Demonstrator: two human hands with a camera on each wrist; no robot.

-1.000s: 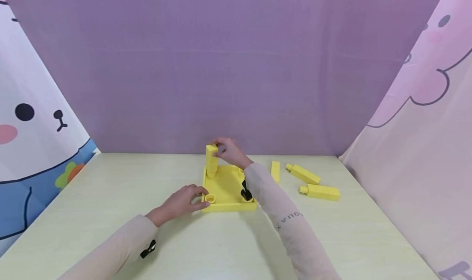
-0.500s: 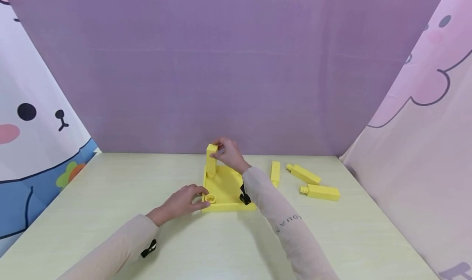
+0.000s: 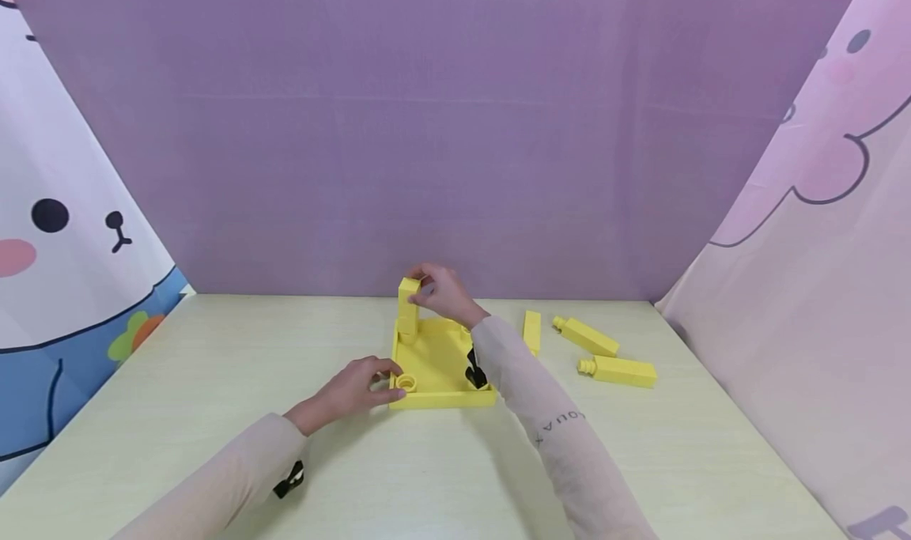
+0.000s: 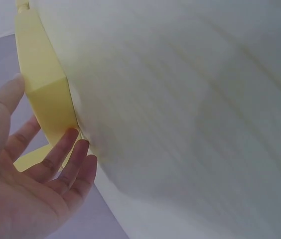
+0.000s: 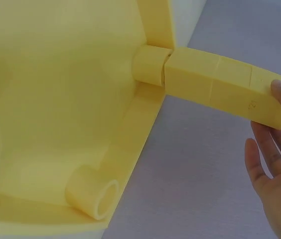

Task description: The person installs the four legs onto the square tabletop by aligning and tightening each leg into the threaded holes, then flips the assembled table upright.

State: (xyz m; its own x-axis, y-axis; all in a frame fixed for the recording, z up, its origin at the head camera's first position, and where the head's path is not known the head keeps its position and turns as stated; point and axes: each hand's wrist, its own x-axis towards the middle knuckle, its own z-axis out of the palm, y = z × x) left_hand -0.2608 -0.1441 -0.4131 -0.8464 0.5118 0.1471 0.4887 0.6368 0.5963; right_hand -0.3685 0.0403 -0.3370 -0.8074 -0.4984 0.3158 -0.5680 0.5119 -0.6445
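The right hand [image 3: 444, 293] pinches the upright leg [image 3: 407, 311] near its top, perhaps for easy turning; the leg stands at the tray's [image 3: 443, 400] far-left socket [image 5: 149, 64]; the left hand [image 3: 349, 387] holds the near-left corner between thumb and fingers, likely for steadiness.

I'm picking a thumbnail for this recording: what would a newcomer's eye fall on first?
Probably the bright yellow tray mid-table, with a yellow post standing at its far left corner, the right hand gripping the post's top. Three loose yellow posts lie to the tray's right. Behind everything spreads a large purple backdrop, with a cartoon figure at the left edge.
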